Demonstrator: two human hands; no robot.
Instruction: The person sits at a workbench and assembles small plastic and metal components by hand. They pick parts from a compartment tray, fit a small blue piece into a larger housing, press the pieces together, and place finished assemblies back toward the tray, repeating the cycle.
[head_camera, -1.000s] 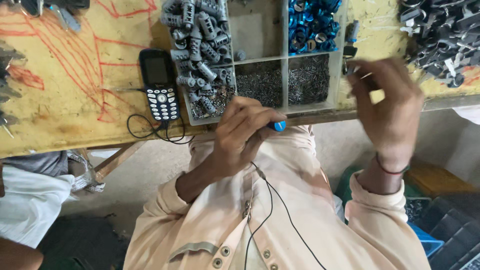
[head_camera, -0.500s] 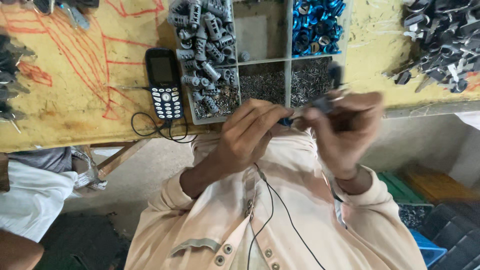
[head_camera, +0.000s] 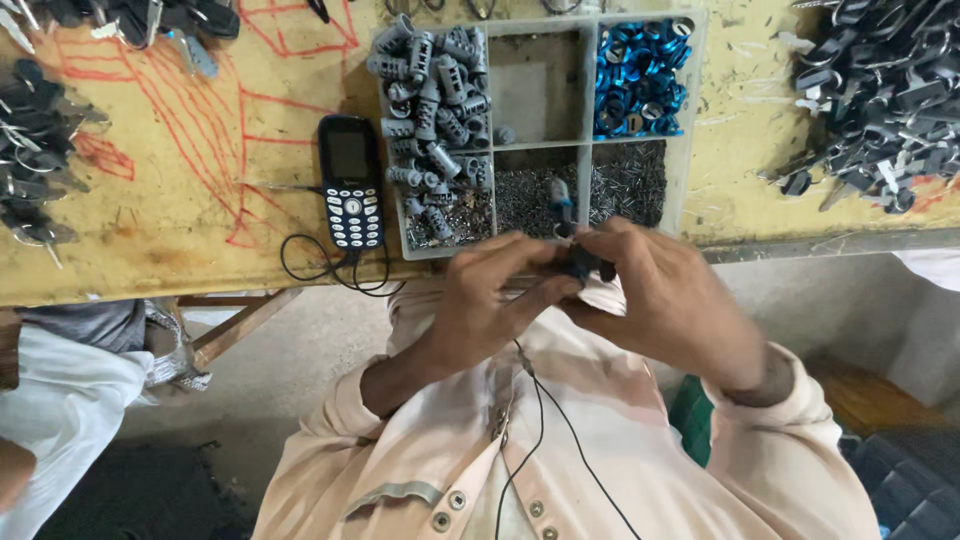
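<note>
My left hand (head_camera: 495, 300) and my right hand (head_camera: 670, 300) meet in front of my chest, just below the table edge. Together they pinch a small dark part (head_camera: 585, 262) with a grey and blue piece (head_camera: 560, 198) sticking up from it. Which hand grips which piece is hard to tell. Right behind the hands lies a divided plastic tray (head_camera: 685, 130) holding grey cylinders (head_camera: 430, 110), blue rings (head_camera: 635, 75) and tiny metal pins (head_camera: 625, 185).
A dark keypad phone (head_camera: 350, 180) with a black cable (head_camera: 330, 270) lies left of the tray on the yellow table (head_camera: 200, 200). Heaps of black-headed keys sit at the right (head_camera: 880, 90) and far left (head_camera: 35, 150). Another person's white sleeve (head_camera: 60, 400) is at the lower left.
My right hand came down from the raised position at the right and joined my left hand; both now hold the small part together, close to the tray.
</note>
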